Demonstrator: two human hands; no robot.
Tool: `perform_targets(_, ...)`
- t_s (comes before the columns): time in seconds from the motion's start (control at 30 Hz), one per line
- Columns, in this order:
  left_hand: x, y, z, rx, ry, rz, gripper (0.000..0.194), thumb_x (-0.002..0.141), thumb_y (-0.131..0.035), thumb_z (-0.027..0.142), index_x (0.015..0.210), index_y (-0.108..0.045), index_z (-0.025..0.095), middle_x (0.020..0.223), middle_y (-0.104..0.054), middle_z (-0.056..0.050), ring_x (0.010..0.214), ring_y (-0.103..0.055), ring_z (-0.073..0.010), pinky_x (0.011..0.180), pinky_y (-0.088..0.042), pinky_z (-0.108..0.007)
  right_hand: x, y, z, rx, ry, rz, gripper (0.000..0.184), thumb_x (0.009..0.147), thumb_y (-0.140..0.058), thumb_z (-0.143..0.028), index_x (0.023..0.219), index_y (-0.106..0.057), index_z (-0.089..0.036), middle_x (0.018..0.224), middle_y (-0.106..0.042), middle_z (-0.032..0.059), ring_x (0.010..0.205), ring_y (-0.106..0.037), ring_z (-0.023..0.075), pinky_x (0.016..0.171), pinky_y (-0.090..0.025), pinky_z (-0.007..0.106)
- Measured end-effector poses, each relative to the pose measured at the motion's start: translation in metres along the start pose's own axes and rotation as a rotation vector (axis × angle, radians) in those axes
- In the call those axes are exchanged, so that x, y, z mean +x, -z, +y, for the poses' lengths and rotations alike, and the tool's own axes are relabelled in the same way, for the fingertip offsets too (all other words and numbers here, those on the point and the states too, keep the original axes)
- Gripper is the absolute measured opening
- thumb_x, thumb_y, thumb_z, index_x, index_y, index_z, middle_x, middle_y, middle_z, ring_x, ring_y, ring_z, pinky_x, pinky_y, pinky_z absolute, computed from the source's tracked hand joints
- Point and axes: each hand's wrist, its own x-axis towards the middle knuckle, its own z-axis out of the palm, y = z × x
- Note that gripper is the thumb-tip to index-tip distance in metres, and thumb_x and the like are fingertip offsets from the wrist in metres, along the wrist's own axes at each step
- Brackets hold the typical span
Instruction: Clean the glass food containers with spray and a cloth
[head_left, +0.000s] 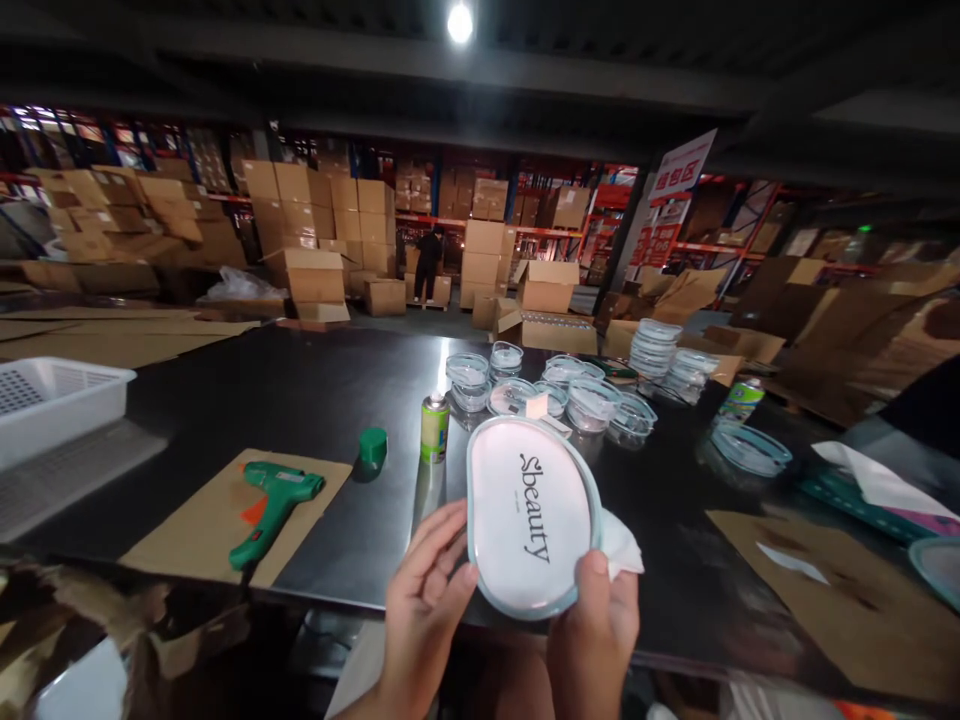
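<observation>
An oval white lid (531,515) with a pale blue rim and the word "Sbeauty" printed on it is held up over the near table edge. My left hand (425,598) grips its left side with bent fingers. My right hand (596,625) holds its lower right edge with the thumb on the rim, and a white tissue (621,545) sticks out behind that hand. A small green spray can (434,427) stands just beyond the lid, its green cap (373,446) lying to the left.
A green glue gun (274,505) lies on cardboard (202,525) at the left, near a white basket (56,400). Several clear round containers (592,400) and stacked lids (654,348) sit mid-table. Another cardboard sheet (840,610) lies right. Stacked boxes and a distant person (429,262) fill the warehouse behind.
</observation>
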Motion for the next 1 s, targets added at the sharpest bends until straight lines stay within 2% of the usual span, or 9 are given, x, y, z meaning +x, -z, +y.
perform_targets(0.13, 0.001, 0.002, 0.003, 0.019, -0.013, -0.033, 0.033, 0.075, -0.074, 0.027, 0.107, -0.072, 0.022, 0.132, -0.058, -0.011, 0.119, -0.058, -0.0298, 0.099, -0.051, -0.034, -0.005, -0.006, -0.01, -0.132, -0.01, 0.052, 0.064, 0.076, -0.058, -0.055, 0.126, -0.053, -0.015, 0.082, -0.065, 0.0024, 0.069, -0.057, 0.0175, 0.059, -0.043, 0.026)
perform_targets(0.37, 0.0, 0.005, 0.0, 0.013, 0.002, -0.027, 0.035, 0.073, -0.076, 0.029, 0.107, -0.072, 0.021, 0.133, -0.056, -0.012, 0.119, -0.057, -0.0311, 0.099, -0.051, -0.036, -0.005, -0.008, -0.008, -0.213, 0.044, 0.071, 0.055, 0.079, -0.053, -0.057, 0.117, -0.057, -0.016, 0.082, -0.066, 0.0024, 0.076, -0.056, 0.0183, 0.063, -0.042, 0.027)
perform_targets(0.47, 0.003, 0.005, -0.003, -0.01, -0.003, -0.015, 0.044, 0.071, -0.077, 0.029, 0.114, -0.065, 0.022, 0.133, -0.056, -0.011, 0.121, -0.055, -0.0303, 0.103, -0.047, -0.038, -0.004, -0.008, -0.007, -0.234, -0.011, 0.095, 0.054, 0.079, -0.053, -0.058, 0.113, -0.058, -0.017, 0.074, -0.063, 0.0003, 0.066, -0.052, 0.0163, 0.058, -0.04, 0.026)
perform_targets(0.57, 0.012, 0.004, -0.002, -0.042, -0.015, 0.026, 0.067, 0.064, -0.082, 0.028, 0.125, -0.053, 0.028, 0.142, -0.047, -0.009, 0.134, -0.042, -0.0283, 0.11, -0.037, -0.037, -0.002, -0.008, -0.005, -0.168, -0.05, 0.084, 0.057, 0.077, -0.056, -0.059, 0.116, -0.057, -0.017, 0.072, -0.062, -0.0011, 0.063, -0.052, 0.0158, 0.054, -0.04, 0.026)
perform_targets(0.63, 0.019, 0.003, 0.002, -0.127, 0.097, -0.011, 0.088, 0.057, -0.085, 0.029, 0.134, -0.043, 0.032, 0.147, -0.041, -0.008, 0.136, -0.038, -0.0303, 0.108, -0.04, -0.038, 0.0, -0.008, -0.001, -0.086, -0.05, 0.044, 0.062, 0.077, -0.058, -0.059, 0.122, -0.053, -0.017, 0.079, -0.065, 0.0008, 0.068, -0.056, 0.0172, 0.058, -0.043, 0.026)
perform_targets(0.7, 0.024, 0.002, 0.007, -0.254, 0.312, -0.104, 0.1, 0.054, -0.085, 0.029, 0.141, -0.035, 0.031, 0.144, -0.045, -0.011, 0.132, -0.043, -0.0342, 0.102, -0.045, -0.043, 0.003, -0.008, 0.003, -0.06, -0.038, 0.0, 0.066, 0.077, -0.059, -0.059, 0.128, -0.05, -0.017, 0.088, -0.067, 0.0033, 0.073, -0.059, 0.0183, 0.062, -0.045, 0.027)
perform_targets(0.8, 0.025, 0.0, 0.012, -0.379, 0.583, -0.202, 0.089, 0.058, -0.08, 0.03, 0.138, -0.043, 0.022, 0.131, -0.059, -0.014, 0.122, -0.053, -0.037, 0.101, -0.044, -0.048, 0.005, -0.006, 0.01, -0.105, 0.012, -0.055, 0.068, 0.078, -0.059, -0.059, 0.131, -0.049, -0.017, 0.093, -0.068, 0.0046, 0.076, -0.06, 0.0185, 0.062, -0.045, 0.026)
perform_targets(0.87, 0.023, 0.0, 0.011, -0.409, 0.659, -0.203, 0.079, 0.06, -0.079, 0.03, 0.133, -0.051, 0.018, 0.122, -0.065, -0.015, 0.117, -0.057, -0.0376, 0.101, -0.043, -0.049, 0.005, -0.006, 0.013, -0.123, 0.05, -0.093, 0.072, 0.078, -0.06, -0.061, 0.133, -0.047, -0.016, 0.094, -0.067, 0.0053, 0.076, -0.06, 0.0188, 0.061, -0.045, 0.026)
perform_targets(1.0, 0.019, 0.001, 0.009, -0.462, 0.671, -0.145, 0.076, 0.056, -0.079, 0.026, 0.128, -0.057, 0.016, 0.111, -0.071, -0.013, 0.113, -0.06, -0.037, 0.101, -0.043, -0.048, 0.0, -0.005, 0.019, -0.134, 0.075, -0.139, 0.07, 0.083, -0.055, -0.058, 0.137, -0.042, -0.015, 0.105, -0.066, 0.0083, 0.084, -0.061, 0.0207, 0.065, -0.047, 0.027)
